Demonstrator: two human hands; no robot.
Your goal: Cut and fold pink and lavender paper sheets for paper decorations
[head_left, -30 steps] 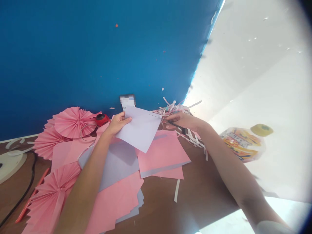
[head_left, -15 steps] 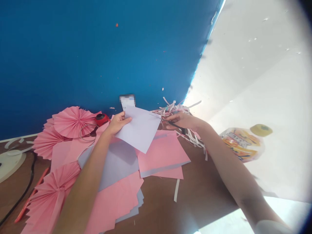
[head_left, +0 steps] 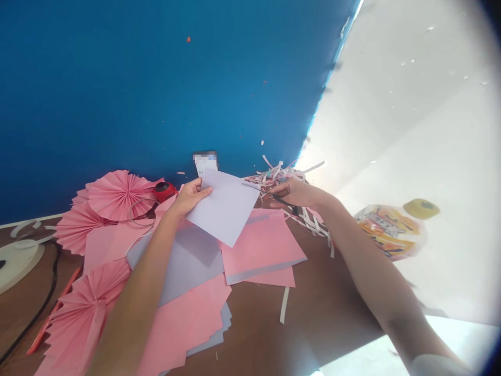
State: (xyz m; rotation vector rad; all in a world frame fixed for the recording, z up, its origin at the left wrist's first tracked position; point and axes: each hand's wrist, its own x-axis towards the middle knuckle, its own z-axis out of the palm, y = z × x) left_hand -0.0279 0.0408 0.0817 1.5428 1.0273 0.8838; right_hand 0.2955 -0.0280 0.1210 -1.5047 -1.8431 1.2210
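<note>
Between thumb and fingers, my left hand (head_left: 192,197) pinches the left side of a pale lilac sheet of paper (head_left: 227,209), held tilted above the table. My right hand (head_left: 293,194) is closed around dark-handled scissors (head_left: 278,198). Their thin blades lie at the sheet's upper right edge; whether they are apart or together is hard to tell. Beneath the sheet lie pink papers (head_left: 266,245) and a larger lilac paper (head_left: 188,266). Cut paper strips (head_left: 309,222) are heaped behind and under my right hand.
Pleated pink paper fans (head_left: 124,196) stand at the left by a red tape roll (head_left: 163,191). A red stick (head_left: 52,313), a black cable (head_left: 47,297) and a white round base (head_left: 19,263) are farther left. A blue wall (head_left: 156,94) rises behind. One loose strip (head_left: 284,305) lies in front.
Both hands, the sheet and the scissors keep nearly the same places. The whole view has shifted very slightly, and the sheet's top edge sits a touch higher.
</note>
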